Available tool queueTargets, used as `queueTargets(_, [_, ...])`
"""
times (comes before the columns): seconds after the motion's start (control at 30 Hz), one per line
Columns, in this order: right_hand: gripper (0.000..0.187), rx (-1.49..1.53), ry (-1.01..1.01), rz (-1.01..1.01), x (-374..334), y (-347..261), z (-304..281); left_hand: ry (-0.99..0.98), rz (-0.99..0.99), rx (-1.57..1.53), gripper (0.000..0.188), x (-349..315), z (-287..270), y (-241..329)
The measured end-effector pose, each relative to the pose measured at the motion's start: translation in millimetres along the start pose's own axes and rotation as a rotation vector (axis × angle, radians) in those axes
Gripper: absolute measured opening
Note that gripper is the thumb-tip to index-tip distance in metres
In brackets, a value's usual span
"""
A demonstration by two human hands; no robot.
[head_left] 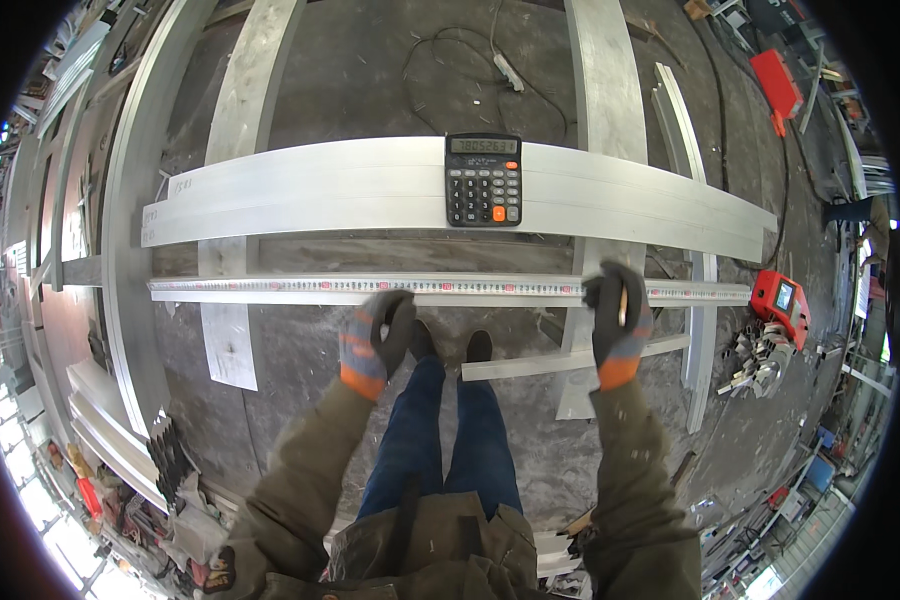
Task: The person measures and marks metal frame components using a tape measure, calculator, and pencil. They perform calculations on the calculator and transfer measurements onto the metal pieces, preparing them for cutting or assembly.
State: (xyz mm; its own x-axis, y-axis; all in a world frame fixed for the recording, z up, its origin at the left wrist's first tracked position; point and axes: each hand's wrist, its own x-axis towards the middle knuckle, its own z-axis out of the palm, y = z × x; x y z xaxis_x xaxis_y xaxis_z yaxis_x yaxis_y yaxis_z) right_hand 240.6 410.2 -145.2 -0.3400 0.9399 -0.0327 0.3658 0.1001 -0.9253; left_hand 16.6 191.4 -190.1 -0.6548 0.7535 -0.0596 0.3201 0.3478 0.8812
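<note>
My left hand [373,343], in a grey and orange glove, hovers with curled fingers just below the near edge of a long narrow aluminium profile [270,292]. A measuring tape [470,287] lies stretched along that profile. My right hand [618,325], gloved the same way, is at the profile's near edge further right and grips a thin tan pencil [623,303]. Behind the tape, a black calculator [483,180] rests on a wide aluminium profile [300,190].
Both profiles rest across long aluminium beams [605,80] on a concrete floor. A red tape case [781,303] sits at the tape's right end, with metal parts [760,362] beside it. A shorter aluminium strip [530,366] lies near my shoes. Cables [440,55] run behind.
</note>
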Motion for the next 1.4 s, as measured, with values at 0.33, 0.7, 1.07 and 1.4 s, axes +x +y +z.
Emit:
queueTargets(0.33, [0.027,-0.304,-0.1,-0.16,164,43,103,-0.56,0.566,0.62,0.028,57,3,-27])
queueTargets(0.7, [0.027,-0.074,-0.348,-0.161,240,134,122,-0.162,-0.391,-0.134,0.023,-195,2,5])
queueTargets(1.07, [0.019,-0.256,-0.446,-0.189,40,-32,153,0.251,-0.716,-0.301,0.034,-231,-66,-36])
queueTargets(1.4, [0.056,-0.028,-0.569,-0.309,-265,-106,319,0.407,-0.639,-1.013,0.047,-267,-244,-157])
